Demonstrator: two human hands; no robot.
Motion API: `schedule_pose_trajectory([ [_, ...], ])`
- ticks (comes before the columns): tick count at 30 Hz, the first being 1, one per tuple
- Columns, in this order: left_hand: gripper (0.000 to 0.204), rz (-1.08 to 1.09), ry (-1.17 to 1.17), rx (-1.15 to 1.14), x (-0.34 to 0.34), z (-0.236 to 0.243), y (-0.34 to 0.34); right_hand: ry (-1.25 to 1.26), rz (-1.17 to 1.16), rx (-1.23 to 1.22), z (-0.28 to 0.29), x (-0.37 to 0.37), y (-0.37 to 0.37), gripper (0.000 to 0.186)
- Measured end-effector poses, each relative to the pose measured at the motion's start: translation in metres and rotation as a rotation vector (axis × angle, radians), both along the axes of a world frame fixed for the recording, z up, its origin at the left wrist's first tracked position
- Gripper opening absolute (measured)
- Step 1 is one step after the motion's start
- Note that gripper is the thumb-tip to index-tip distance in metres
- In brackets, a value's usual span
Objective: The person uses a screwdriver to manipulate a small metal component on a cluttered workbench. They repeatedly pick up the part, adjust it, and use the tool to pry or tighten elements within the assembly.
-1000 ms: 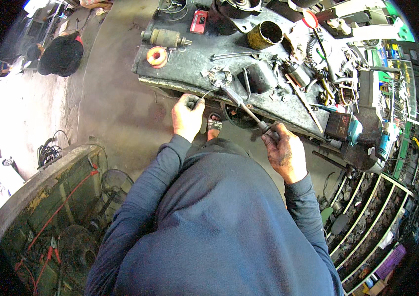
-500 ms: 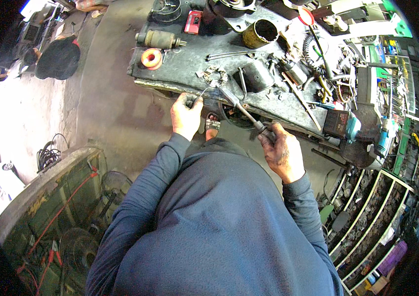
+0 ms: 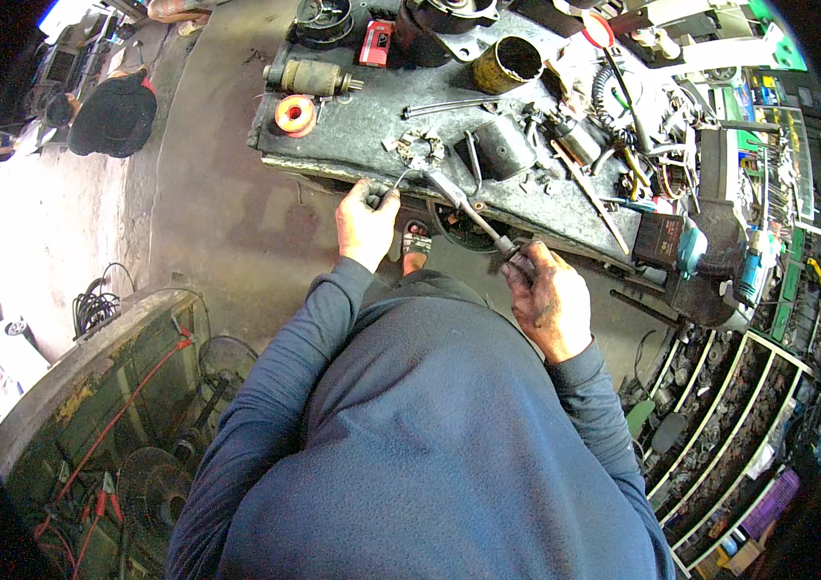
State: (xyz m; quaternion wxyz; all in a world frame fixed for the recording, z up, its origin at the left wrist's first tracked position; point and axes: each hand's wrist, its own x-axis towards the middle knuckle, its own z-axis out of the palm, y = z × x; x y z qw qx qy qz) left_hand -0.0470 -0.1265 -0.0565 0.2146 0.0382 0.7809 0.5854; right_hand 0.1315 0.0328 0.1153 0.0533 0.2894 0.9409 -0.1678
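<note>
My right hand (image 3: 554, 307) is wrapped round the handle of a soldering iron (image 3: 473, 215), whose thick metal end slants up to the bench edge. My left hand (image 3: 368, 230) pinches a thin bent solder wire (image 3: 399, 180) between thumb and fingers. The wire's far end reaches the iron's tip, beside a round brush holder plate (image 3: 418, 147) on the bench's near edge; whether they touch is too small to tell. A spool of solder (image 3: 295, 115) sits at the bench's left end, below a motor armature (image 3: 310, 77) lying on its side.
The dark workbench (image 3: 372, 126) carries a red box (image 3: 376, 43), a cylindrical housing (image 3: 509, 66), a dark metal cover (image 3: 502, 147) and many loose parts. A vise (image 3: 720, 261) stands at its right end. Parts shelves (image 3: 720, 435) are at lower right; a metal bin (image 3: 91, 387) is at left.
</note>
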Motion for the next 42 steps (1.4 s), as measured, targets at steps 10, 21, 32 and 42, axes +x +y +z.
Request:
schedule_pose_trajectory([
  [10,0.011,-0.008,-0.021,-0.046,-0.001,0.001,0.004,-0.026,-0.054,-0.124,-0.001,0.0,0.006,0.026],
  [21,0.015,-0.014,0.015,-0.005,0.0,-0.009,0.006,-0.036,0.058,0.154,0.007,-0.006,-0.009,0.028],
  [32,0.018,-0.034,0.055,-0.054,-0.001,-0.001,0.009,-0.052,0.074,0.103,0.01,-0.008,-0.006,0.023],
  [42,0.017,-0.038,0.062,-0.073,-0.006,-0.006,0.013,-0.117,0.008,0.08,0.014,-0.012,-0.01,0.024],
])
